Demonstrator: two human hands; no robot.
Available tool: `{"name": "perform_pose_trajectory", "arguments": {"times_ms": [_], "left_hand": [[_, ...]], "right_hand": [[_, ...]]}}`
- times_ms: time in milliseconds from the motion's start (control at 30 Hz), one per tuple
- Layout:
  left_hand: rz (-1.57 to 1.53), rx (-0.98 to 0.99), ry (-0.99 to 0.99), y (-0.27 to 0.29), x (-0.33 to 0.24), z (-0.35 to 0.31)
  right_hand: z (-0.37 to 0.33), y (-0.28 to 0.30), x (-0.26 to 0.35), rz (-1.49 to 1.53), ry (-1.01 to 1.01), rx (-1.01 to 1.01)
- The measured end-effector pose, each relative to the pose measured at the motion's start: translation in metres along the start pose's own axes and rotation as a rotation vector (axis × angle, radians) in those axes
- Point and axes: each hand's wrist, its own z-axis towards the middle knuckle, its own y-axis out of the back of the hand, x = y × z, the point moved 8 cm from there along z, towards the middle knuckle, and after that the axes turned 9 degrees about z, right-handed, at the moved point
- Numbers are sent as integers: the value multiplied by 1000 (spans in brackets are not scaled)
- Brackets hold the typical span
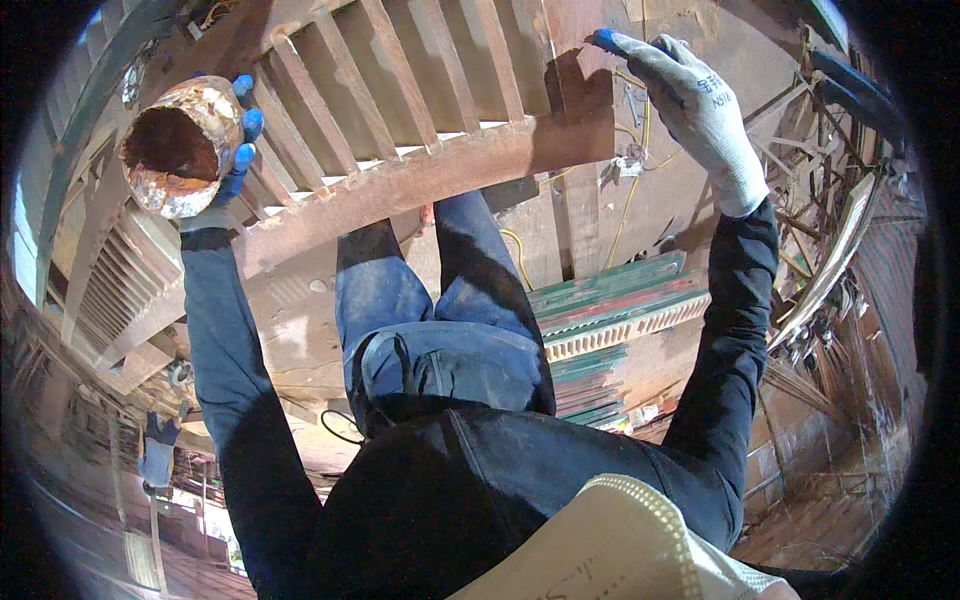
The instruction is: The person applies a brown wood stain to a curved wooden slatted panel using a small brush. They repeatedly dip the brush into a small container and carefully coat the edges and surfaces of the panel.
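Can (183, 148): at the upper left, held up over the left end of a slatted frame (430, 178), round, crusted white and rusty, mouth turned toward the camera, red-brown inside
Left hand (236, 178): gloved, blue at the fingers, grip closed around the right side of the can
Right hand (690, 100): in a pale grey glove with a blue fingertip, raised near the right end of the frame, fingers pointing left; underside hidden, so cannot tell whether the grip is open or closed
Bars (357, 83): brown, side by side, meeting one long edge beam of the frame
Rails (605, 290): green, stacked right of the blue trousers (395, 275), beside a pale toothed strip (630, 327)
Cord (520, 250): yellow, curved, just right of the trousers
Clothes: black jacket (430, 460), pale mask (620, 545) at the bottom edge
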Motion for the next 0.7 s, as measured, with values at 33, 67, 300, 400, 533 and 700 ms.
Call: {"name": "perform_pose_trajectory", "arguments": {"times_ms": [33,67,300,400,533,700], "left_hand": [[-17,-23,13,2,0,0],[-34,-48,27,4,1,0],[-39,143,-11,-18,10,6],[-73,89,9,-11,6,3],[-77,136,0,-10,6,6],[-93,110,-4,-4,1,0]], "right_hand": [[-4,-1,2,49,31,-71],[-8,-2,5,98,62,-141],[-41,-29,9,254,-54,-126],[-53,-38,9,299,-56,-113],[-89,-63,-1,892,-281,-205],[-139,-118,18,1520,-702,-215]]}}
